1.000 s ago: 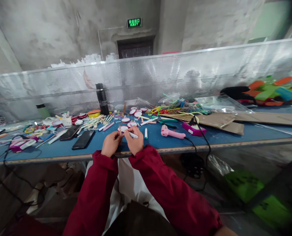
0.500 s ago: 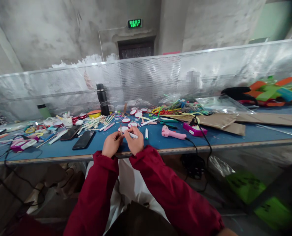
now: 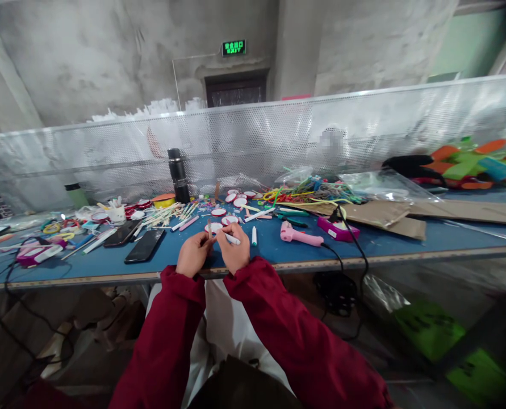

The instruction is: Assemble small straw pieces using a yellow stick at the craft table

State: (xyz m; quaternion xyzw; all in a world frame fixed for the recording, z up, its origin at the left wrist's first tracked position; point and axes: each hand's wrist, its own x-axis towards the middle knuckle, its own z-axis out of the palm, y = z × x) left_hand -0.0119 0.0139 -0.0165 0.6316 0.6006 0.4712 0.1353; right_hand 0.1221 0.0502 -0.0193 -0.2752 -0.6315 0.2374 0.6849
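Note:
Near the table's front edge, my left hand (image 3: 193, 254) pinches a thin brownish strip (image 3: 209, 227) that points upward. My right hand (image 3: 234, 251) is closed around a white marker (image 3: 232, 239), its tip end turned toward the strip and hidden by my fingers. The two hands almost touch. Behind them lie round white discs with red rims (image 3: 230, 220). A second white marker with a green end (image 3: 254, 236) rests just right of my right hand.
Left of my hands are a black phone (image 3: 145, 246) and several sticks. To the right lie a pink glue gun (image 3: 299, 234), a purple box (image 3: 338, 229) with a cord, and cardboard (image 3: 376, 211). A black bottle (image 3: 178, 175) stands behind, before the perforated metal panel (image 3: 253, 136).
The camera view has tipped slightly, so the scene sits a little lower. My hands keep nearly the same pose, with the strip and the marker still held.

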